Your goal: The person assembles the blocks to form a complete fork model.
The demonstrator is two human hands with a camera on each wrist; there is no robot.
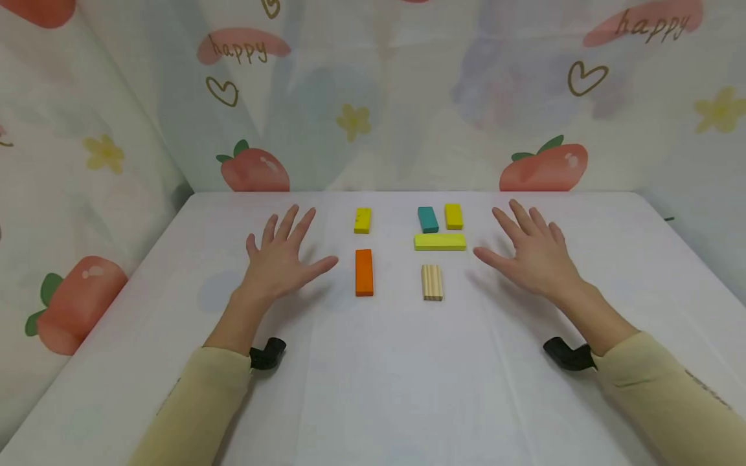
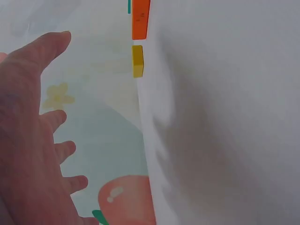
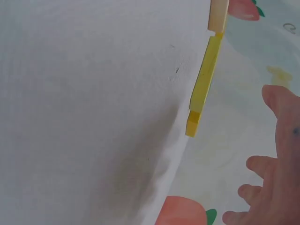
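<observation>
Both hands hover over the table with fingers spread, holding nothing. My left hand [image 1: 276, 262] is left of the orange block [image 1: 364, 273] and the small yellow block [image 1: 362, 221] behind it. To the right of the other blocks is my right hand [image 1: 536, 255], its thumb nearest the long lime-yellow block [image 1: 440, 243]. Behind that long block lie a teal block [image 1: 428, 220] and another yellow block [image 1: 454, 217]. A striped bare-wood block [image 1: 432, 283] lies in front of it. In the left wrist view, the orange block [image 2: 140, 19] shows beyond the thumb.
The blocks lie apart on a white-covered table [image 1: 396, 388]. A printed curtain [image 1: 396, 97] with fruit, flowers and lettering rises at the table's back edge and along its left side. Black wrist mounts [image 1: 268, 354] stick out from both sleeve cuffs.
</observation>
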